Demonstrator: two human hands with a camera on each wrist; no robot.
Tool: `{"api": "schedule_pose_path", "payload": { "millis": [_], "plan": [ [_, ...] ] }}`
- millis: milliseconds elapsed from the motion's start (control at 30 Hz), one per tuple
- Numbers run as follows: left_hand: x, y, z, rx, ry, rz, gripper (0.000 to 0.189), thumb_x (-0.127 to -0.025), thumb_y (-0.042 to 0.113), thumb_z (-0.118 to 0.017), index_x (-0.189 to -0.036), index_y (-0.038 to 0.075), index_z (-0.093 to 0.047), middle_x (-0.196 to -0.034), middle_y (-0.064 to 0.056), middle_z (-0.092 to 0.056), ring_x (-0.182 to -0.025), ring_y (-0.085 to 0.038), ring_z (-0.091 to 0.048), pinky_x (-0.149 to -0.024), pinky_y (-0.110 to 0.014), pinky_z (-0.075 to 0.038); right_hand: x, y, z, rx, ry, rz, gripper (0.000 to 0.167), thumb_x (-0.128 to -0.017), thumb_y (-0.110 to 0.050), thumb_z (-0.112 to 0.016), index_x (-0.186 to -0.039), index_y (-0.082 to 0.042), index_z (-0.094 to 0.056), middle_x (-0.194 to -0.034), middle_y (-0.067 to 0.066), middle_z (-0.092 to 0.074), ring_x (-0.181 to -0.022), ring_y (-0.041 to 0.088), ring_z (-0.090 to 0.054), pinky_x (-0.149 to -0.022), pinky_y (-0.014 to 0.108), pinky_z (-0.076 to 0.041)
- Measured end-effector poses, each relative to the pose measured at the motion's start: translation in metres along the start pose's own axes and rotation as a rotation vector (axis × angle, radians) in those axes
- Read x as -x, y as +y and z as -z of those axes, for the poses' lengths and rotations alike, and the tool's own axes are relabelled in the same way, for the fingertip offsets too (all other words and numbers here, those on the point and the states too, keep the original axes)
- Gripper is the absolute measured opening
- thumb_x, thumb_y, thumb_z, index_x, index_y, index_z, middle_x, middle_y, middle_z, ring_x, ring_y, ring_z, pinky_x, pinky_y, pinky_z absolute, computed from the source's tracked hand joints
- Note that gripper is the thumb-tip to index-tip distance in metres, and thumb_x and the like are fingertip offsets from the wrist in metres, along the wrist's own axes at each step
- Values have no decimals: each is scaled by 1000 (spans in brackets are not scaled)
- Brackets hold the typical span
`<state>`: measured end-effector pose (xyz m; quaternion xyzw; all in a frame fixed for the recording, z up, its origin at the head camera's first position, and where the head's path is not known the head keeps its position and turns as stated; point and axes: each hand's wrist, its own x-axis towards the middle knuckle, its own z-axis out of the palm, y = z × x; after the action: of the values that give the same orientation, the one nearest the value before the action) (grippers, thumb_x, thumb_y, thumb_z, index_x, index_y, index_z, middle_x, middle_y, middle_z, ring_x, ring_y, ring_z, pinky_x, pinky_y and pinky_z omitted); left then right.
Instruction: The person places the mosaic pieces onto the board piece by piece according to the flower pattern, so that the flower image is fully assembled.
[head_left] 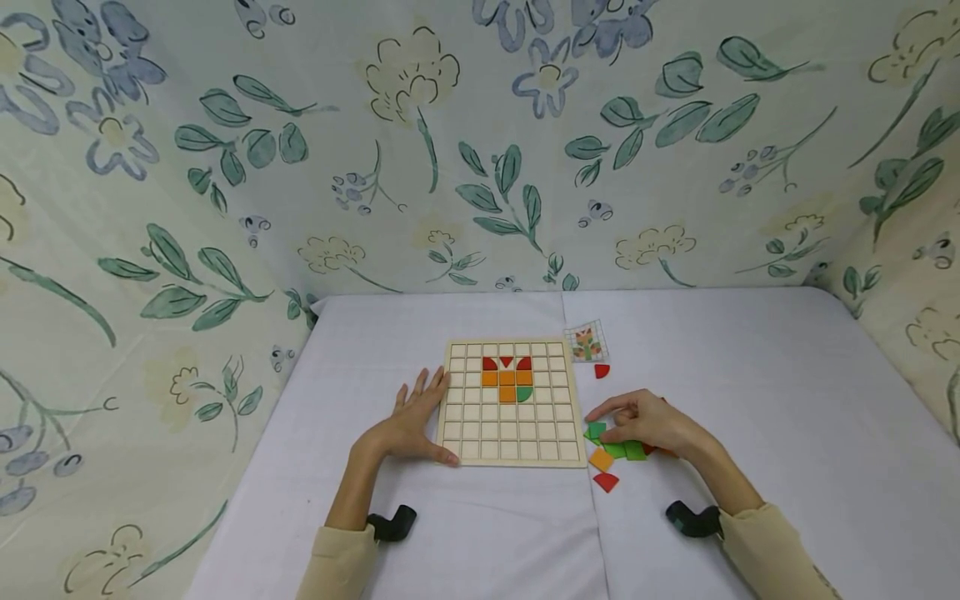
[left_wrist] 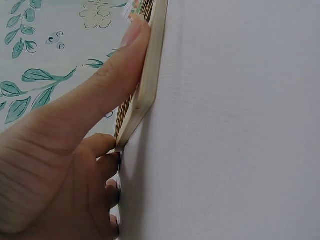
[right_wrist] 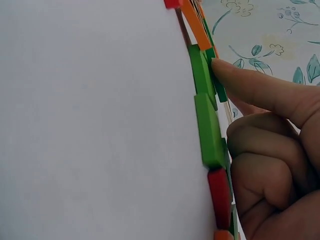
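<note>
A wooden grid board (head_left: 513,429) lies on the table, with red, orange and green pieces set in its upper middle cells. My left hand (head_left: 408,421) rests at the board's lower left corner, thumb along the near edge and fingers spread against the left side. In the left wrist view, the thumb (left_wrist: 107,75) presses the rim. Right of the board, my right hand (head_left: 648,421) pinches a dark green piece (head_left: 597,429) between thumb and index finger; its other fingers are curled. Light green pieces (right_wrist: 207,130) lie under and beside this hand, which partly hides the pile.
A small pattern card (head_left: 587,342) lies by the board's upper right corner, with a red piece (head_left: 602,371) below it. An orange square (head_left: 601,460) and a red piece (head_left: 606,482) lie nearer me. Floral cloth (head_left: 517,167) hangs behind the white-covered table (head_left: 787,400).
</note>
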<state>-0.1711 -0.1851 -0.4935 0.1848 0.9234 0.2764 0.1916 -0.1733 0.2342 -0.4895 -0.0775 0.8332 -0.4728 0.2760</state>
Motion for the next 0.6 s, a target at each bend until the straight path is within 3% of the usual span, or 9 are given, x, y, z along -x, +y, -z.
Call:
{"api": "schedule_pose_path", "payload": {
  "millis": [300, 600],
  "plan": [
    [-2, -2, -1, -16, -10, 22, 142, -66, 49, -96, -167, 14, -2, -176, -3, 8, -162, -30, 18, -130, -59, 13, -1, 2, 2, 6, 40, 5, 38, -83, -18, -86, -116, -5, -74, -60, -4, -28, -55, 11, -30, -54, 24, -28],
    [-2, -3, -2, -12, -7, 14, 142, -66, 49, -96, -167, 14, -3, -176, -4, 7, -162, -31, 18, -130, -60, 12, 2, 6, 10, -19, 4, 10, 34, -84, -12, -83, -116, -3, -75, -59, -3, -27, -55, 10, -28, -54, 23, -30]
  ]
}}
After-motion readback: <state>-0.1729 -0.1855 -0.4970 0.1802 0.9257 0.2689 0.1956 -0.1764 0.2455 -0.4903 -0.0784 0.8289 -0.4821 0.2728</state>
